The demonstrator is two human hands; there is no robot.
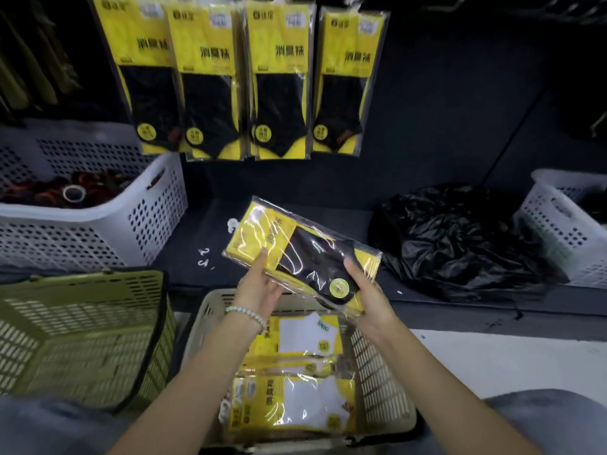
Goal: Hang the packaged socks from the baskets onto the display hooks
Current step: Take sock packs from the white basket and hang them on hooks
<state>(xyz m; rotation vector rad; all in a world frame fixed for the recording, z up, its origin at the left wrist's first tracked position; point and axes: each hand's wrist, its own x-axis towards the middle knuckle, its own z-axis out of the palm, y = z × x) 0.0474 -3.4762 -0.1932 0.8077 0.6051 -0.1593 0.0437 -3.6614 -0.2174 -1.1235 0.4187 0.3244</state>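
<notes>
Step in hand: pack picked, not yet hung. You hold one pack of black socks (305, 254) in both hands above the beige basket (377, 372), lying tilted, its white hanger tab (232, 224) pointing up-left toward the wall. Your left hand (259, 285) grips the pack's near edge, thumb on top, fingers under. Your right hand (368, 292) grips the low end by the round yellow sticker, thumb on the film. Both closed on the same pack.

Four matching hung packs (210, 77) are in a row on the dark wall above, overlapping slightly. The hooks are cut off at the top edge, so you can't tell which has room.

Next move, my read: turn the pack upright, tab on top, lift it to the row and thread the tab's opening over a hook. That needs the tab free of your fingers, and one hand likely steadying the bottom. The film is slick, so watch for slip.

Materials: the pack is flat, a glossy clear sleeve over yellow card, with soft black knit inside. The white-sock packs (295, 402) in the beige basket have the same sleeve and card and are stacked flat. The beige basket is rigid slotted plastic. The green basket (82, 333) to the left is also slotted. The white basket (98, 224) on the dark shelf (328, 198) has round perforations and holds dark bundled items. A crinkled shiny black plastic bag (460, 238) lies to the right. A few small loose white clips (203, 257) lie on the shelf.
</notes>
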